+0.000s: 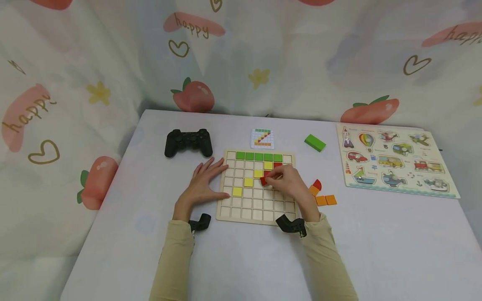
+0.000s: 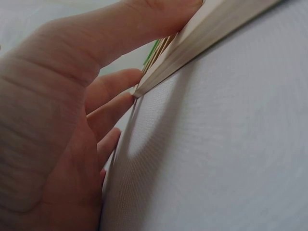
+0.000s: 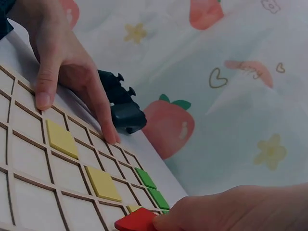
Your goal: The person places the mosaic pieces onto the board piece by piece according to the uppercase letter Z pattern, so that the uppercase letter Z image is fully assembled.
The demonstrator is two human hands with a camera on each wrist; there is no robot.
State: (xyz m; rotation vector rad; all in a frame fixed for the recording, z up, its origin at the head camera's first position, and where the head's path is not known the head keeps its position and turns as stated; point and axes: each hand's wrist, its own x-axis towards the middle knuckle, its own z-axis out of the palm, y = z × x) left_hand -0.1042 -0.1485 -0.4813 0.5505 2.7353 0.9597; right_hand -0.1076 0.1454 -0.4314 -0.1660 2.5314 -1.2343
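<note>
A wooden grid board [image 1: 246, 213] lies mid-table. Along its far row sit several green tiles [image 1: 259, 156], with a diagonal of yellow tiles [image 1: 248, 182] nearer. Between finger and thumb my right hand [image 1: 287, 180] pinches a red tile [image 3: 136, 220], held tilted at the board just right of the yellow diagonal. Other red tiles [image 1: 278, 164] are partly covered by that hand. My left hand [image 1: 201, 184] rests at the board's left edge, fingers spread and fairly straight, thumb on the rim, as the left wrist view also shows.
A pattern card [image 1: 262, 139] lies behind the board, with a black game controller [image 1: 188, 143] to its left and a green block [image 1: 315, 142] to its right. Orange tiles [image 1: 326, 200] and a red piece [image 1: 317, 184] lie right of the board. A vehicle puzzle [image 1: 399, 161] lies far right.
</note>
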